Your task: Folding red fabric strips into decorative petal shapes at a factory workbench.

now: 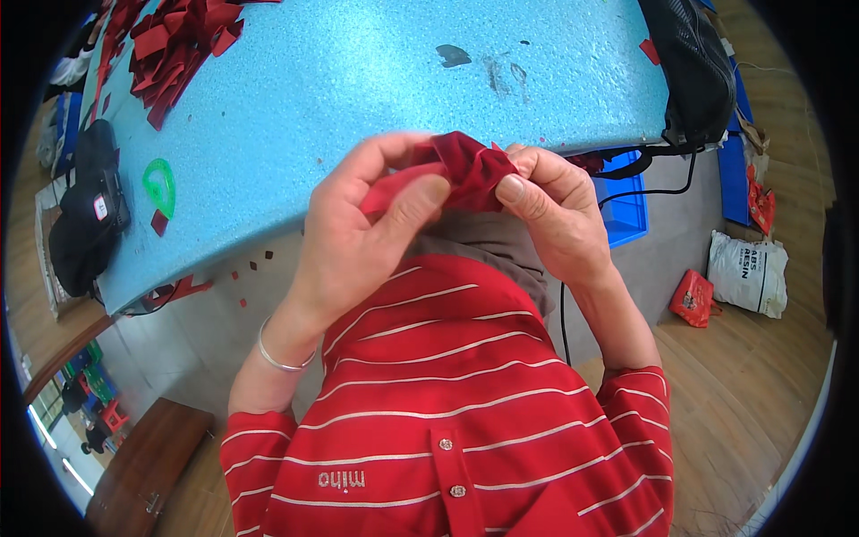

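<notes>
A small piece of dark red velvety fabric [465, 170] is held bunched up between my two hands, just off the near edge of the table. My left hand [362, 210] pinches its left part between thumb and fingers; the thumb lies across the cloth. With thumb and forefinger, my right hand [559, 206] grips the right end of the same fabric. The cloth is folded, and its underside is hidden by my fingers.
Over the blue speckled table [340, 80] lies a heap of red fabric pieces [179, 45] at the far left. A green protractor [160, 186] and a black bag [89, 210] sit left; another black bag [702, 72] stands right. Below is a blue crate [629, 210].
</notes>
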Tool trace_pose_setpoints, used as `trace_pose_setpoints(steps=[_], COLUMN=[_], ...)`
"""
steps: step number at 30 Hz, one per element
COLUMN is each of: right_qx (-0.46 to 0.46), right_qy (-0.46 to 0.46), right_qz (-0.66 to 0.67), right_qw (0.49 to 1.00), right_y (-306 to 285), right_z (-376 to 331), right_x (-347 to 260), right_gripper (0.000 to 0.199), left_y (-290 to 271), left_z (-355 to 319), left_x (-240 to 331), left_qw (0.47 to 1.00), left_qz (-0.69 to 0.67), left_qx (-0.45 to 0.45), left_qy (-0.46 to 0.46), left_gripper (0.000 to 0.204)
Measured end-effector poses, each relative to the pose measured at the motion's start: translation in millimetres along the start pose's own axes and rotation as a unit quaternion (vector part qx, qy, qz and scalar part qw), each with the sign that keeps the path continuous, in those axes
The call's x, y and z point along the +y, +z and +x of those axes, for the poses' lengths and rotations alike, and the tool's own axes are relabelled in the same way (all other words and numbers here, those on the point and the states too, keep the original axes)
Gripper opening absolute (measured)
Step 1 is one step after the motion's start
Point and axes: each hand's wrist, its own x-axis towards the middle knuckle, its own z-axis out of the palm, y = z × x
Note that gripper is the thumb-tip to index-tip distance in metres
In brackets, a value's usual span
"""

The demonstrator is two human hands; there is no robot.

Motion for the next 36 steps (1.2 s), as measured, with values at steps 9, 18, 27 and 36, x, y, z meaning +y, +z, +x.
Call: trace_pose_setpoints(steps=[9,18,27,36], right_qx=[-0.02,-0.043,0.03,0.085], right_qy=[0.101,0.004,0.033,0.012], right_qz=[0.182,0.02,0.206,0.22], right_qw=[0.978,0.999,0.977,0.972], right_y=[-3.5,2.6,4.0,15.5], right_z=[-0.1,-2.5,0.4,-1.3], right_x=[-0.2,0.8,19.9,23.4], right_gripper=[0.018,0.029,0.018,0.02], left_y=[-0.4,-5.1,-1.7,-9.0], left_z=[6.1,9.4,7.9,0.1], left_x=[3.6,8.6,6.5,1.5], left_qw=[0.975,0.994,0.996,0.998], left_qz=[0.18,-0.008,-0.063,-0.004], left_qx=[-0.013,-0.037,-0.028,0.06], left_qy=[0.133,-0.1,-0.063,0.029], left_gripper=[0.014,0.025,0.024,0.017])
